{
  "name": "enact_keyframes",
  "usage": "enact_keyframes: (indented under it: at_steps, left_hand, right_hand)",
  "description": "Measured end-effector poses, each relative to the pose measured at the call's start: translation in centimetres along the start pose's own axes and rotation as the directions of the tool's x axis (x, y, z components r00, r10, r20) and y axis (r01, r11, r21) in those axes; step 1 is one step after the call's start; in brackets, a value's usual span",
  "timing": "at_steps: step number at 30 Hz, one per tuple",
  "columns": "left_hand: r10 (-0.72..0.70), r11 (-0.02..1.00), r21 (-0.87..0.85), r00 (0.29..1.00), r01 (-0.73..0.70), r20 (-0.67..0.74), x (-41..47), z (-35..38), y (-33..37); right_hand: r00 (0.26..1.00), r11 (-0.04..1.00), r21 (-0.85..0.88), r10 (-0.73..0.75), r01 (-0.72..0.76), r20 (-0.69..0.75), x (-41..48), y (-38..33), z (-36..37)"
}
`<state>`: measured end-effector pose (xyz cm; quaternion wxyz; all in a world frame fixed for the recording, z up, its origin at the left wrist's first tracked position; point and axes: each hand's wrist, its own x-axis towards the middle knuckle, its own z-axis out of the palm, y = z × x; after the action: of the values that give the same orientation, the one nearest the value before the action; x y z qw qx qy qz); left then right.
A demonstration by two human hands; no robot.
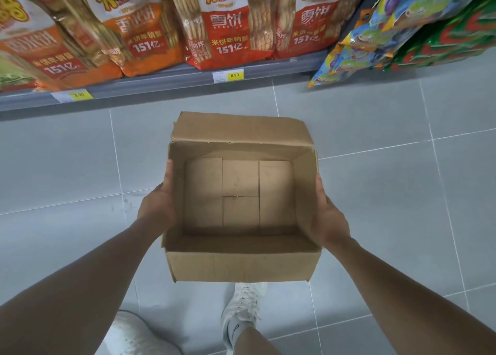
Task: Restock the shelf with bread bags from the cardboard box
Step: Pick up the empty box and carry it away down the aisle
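An open brown cardboard box [241, 266] is held above the grey tiled floor, in front of the shelf. Nothing lies inside it; only its folded bottom flaps show. My left hand [157, 207] presses flat against the box's left wall. On the opposite side, my right hand [328, 216] grips the right wall. The far flap of the box stands open toward the shelf. Red and orange snack bags [228, 24] fill the low shelf [166, 82] at the top of the view.
Yellow price tags [228, 75] hang on the shelf's front edge. Colourful blue and green bags [402, 24] are stacked at the upper right. My white shoes [243, 311] stand on the floor below the box.
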<state>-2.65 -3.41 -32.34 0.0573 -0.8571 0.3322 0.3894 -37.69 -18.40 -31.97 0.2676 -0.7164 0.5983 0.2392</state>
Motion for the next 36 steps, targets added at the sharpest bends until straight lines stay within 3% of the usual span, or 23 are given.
enact_keyframes:
  at_steps: [6, 12, 17, 22, 31, 36]
  left_hand:
    - [0.066, 0.997, 0.036, 0.998, -0.065, -0.026, -3.1, -5.6, -0.4]
    - [0.18, 0.982, 0.066, 0.979, -0.175, -0.093, -9.7, -14.6, -0.8]
    - [0.197, 0.979, 0.083, 0.967, -0.185, -0.161, -17.3, -23.0, -1.1]
    - [0.172, 0.985, 0.047, 0.954, -0.166, -0.247, -26.8, -31.9, -2.0]
    - [0.234, 0.971, 0.082, 0.834, -0.224, -0.499, -41.8, -43.2, -9.5]
    - [0.19, 0.978, 0.047, 0.782, -0.202, -0.594, -48.2, -47.4, -17.1]
  right_hand:
    - [0.99, 0.995, 0.034, -0.093, 0.097, -0.105, -4.1, -1.6, -5.0]
    - [0.99, 0.993, 0.043, -0.104, 0.109, -0.099, -10.9, -4.3, -12.8]
    - [0.989, 0.996, 0.066, -0.055, 0.064, -0.136, -18.5, -7.7, -21.1]
    - [0.974, 0.99, 0.072, -0.105, 0.122, -0.2, -26.2, -11.0, -29.3]
    - [0.934, 0.962, 0.012, -0.261, 0.272, -0.243, -40.7, -20.1, -39.7]
    - [0.865, 0.911, -0.052, -0.405, 0.408, -0.296, -48.2, -27.7, -42.7]
